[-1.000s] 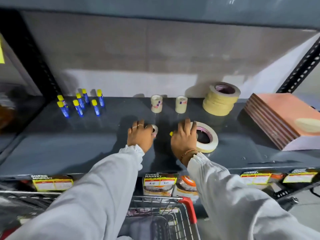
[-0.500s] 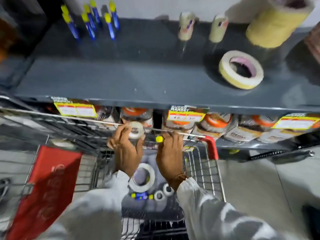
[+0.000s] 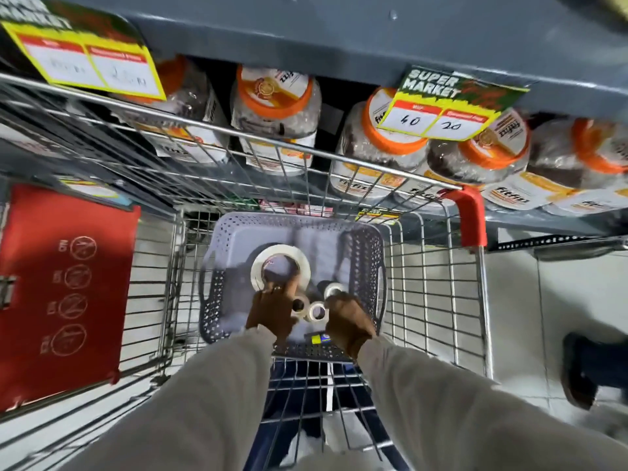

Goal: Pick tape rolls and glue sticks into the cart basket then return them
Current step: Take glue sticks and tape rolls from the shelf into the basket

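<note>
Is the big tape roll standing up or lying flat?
Lying flat. The big tape roll rests on the basket floor, its round hole facing up.

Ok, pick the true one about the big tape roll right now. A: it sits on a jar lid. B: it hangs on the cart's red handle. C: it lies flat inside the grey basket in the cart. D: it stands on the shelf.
C: the big tape roll lies flat on the floor of the grey basket.

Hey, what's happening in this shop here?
A person is loading stationery into a grey basket that sits in a shopping cart. Both hands are down inside it: the left hand has a small tape roll at its fingertips, and the right hand is beside two more. A big tape roll and a glue stick already lie there.
</note>
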The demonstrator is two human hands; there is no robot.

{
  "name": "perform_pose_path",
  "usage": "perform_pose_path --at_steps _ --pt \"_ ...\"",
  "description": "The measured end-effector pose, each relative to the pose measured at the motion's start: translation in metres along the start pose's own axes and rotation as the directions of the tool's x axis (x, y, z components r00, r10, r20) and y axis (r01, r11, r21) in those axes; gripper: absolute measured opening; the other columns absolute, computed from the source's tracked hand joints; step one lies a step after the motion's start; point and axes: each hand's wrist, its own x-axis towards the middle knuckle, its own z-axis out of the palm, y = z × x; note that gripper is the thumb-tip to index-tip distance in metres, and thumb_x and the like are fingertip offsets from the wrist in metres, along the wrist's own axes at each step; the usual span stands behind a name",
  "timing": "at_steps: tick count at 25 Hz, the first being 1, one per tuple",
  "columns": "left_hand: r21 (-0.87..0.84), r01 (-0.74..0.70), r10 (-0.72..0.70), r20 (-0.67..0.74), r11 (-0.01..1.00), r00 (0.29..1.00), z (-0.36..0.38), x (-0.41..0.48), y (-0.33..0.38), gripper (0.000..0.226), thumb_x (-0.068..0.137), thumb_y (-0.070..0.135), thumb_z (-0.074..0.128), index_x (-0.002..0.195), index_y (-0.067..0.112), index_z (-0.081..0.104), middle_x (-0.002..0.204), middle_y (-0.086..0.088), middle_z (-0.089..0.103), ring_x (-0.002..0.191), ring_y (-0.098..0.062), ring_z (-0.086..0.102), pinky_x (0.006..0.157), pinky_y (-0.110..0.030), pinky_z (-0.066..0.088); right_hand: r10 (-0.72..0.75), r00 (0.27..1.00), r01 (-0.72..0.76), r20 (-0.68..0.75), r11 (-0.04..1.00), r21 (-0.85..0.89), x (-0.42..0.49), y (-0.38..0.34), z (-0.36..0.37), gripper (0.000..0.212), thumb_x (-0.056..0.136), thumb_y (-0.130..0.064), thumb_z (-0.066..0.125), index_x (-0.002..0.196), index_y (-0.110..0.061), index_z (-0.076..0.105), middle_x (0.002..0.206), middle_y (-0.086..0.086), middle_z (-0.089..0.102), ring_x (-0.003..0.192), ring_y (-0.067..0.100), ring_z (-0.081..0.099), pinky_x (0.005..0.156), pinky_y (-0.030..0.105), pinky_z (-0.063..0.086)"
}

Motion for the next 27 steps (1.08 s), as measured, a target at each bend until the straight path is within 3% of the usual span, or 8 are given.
perform_pose_path --at_steps 3,6,9,11,14,19,23,27 --pt "-0.024 -0.091 0.072 -0.426 0.996 0.902 -0.044 -0.005 -0.002 0.062 0.077 0.012 0.054 0.137 0.014 0.036 0.123 -0.019 0.060 0.107 -0.038 0.060 0.085 -0.042 0.047 -0.209 0.852 0.235 -0.480 0.972 -0.007 -0.011 -0.026 -0.046 0.031 0.078 -0.013 0.038 0.098 -0.007 0.060 0.105 0.018 0.060 0.096 0.037 0.055 0.078 0.046 0.052" --pt "-0.177 -0.069 -0.091 -0.756 0.982 0.648 -0.126 -0.008 0.007 0.047 0.077 0.010 0.051 0.123 0.011 0.046 0.122 -0.021 0.059 0.105 -0.037 0.056 0.089 -0.046 0.044 -0.344 0.396 0.453 -0.851 0.880 -0.145 -0.018 -0.060 -0.124 0.026 0.082 -0.001 0.035 0.098 0.000 0.056 0.117 0.026 0.051 0.110 0.041 0.044 0.102 0.047 0.037" --pt "-0.147 -0.278 -0.056 -0.949 0.949 0.310 -0.215 -0.014 0.032 0.034 0.082 0.017 0.048 0.115 0.010 0.045 0.123 -0.014 0.046 0.109 -0.031 0.043 0.093 -0.043 0.032 -0.378 -0.001 0.476 -0.926 0.814 -0.333 -0.036 -0.084 -0.223 0.028 0.084 0.002 0.044 0.111 -0.005 0.049 0.131 0.018 0.037 0.125 0.043 0.033 0.115 0.048 0.016" --pt "-0.031 -0.403 0.047 -0.982 0.915 0.181 -0.269 -0.017 0.062 0.031 0.081 0.019 0.051 0.110 0.009 0.046 0.120 -0.009 0.045 0.108 -0.028 0.044 0.094 -0.042 0.033 -0.362 -0.084 0.352 -0.929 0.861 -0.367 -0.045 -0.082 -0.280 0.036 0.082 0.001 0.049 0.118 -0.006 0.048 0.133 0.020 0.040 0.128 0.042 0.030 0.114 0.052 0.017" --pt "0.084 -0.448 0.189 -0.963 0.890 0.193 -0.341 0.000 0.127 0.032 0.082 0.019 0.051 0.112 0.010 0.052 0.115 -0.012 0.061 0.109 -0.025 0.044 0.095 -0.038 0.030 -0.191 0.081 0.102 -0.978 0.978 -0.182 -0.045 -0.057 -0.349 0.042 0.077 -0.008 0.042 0.117 0.003 0.051 0.123 0.028 0.054 0.122 0.047 0.040 0.106 0.056 0.031" --pt "-0.043 -0.352 0.230 -0.682 0.935 0.694 -0.371 0.062 0.204 0.061 0.084 0.013 0.055 0.140 0.015 0.029 0.138 -0.011 0.047 0.131 -0.031 0.031 0.105 -0.043 0.026 -0.062 0.560 -0.035 -0.826 0.994 -0.099 -0.044 -0.017 -0.386 0.037 0.086 -0.013 0.038 0.118 0.004 0.045 0.113 0.029 0.058 0.108 0.042 0.052 0.092 0.047 0.043" --pt "-0.169 -0.196 0.100 -0.455 0.966 0.885 -0.366 0.089 0.241 0.079 0.087 0.016 0.057 0.147 0.017 0.005 0.151 -0.016 0.025 0.137 -0.037 0.018 0.111 -0.047 0.017 -0.093 0.560 0.006 -0.823 0.994 -0.108 -0.040 0.007 -0.394 0.047 0.085 -0.005 0.049 0.129 -0.002 0.035 0.124 0.021 0.054 0.112 0.038 0.051 0.087 0.042 0.044" --pt "-0.204 -0.248 0.133 -0.452 0.947 0.882 -0.364 0.106 0.255 0.095 0.081 0.028 0.068 0.147 0.017 0.001 0.148 -0.020 0.030 0.136 -0.037 0.023 0.112 -0.045 0.017 0.027 0.403 0.284 -0.915 0.946 0.154 -0.042 0.022 -0.388 0.039 0.076 0.008 0.049 0.114 0.002 0.048 0.110 0.026 0.060 0.102 0.041 0.048 0.083 0.043 0.042"
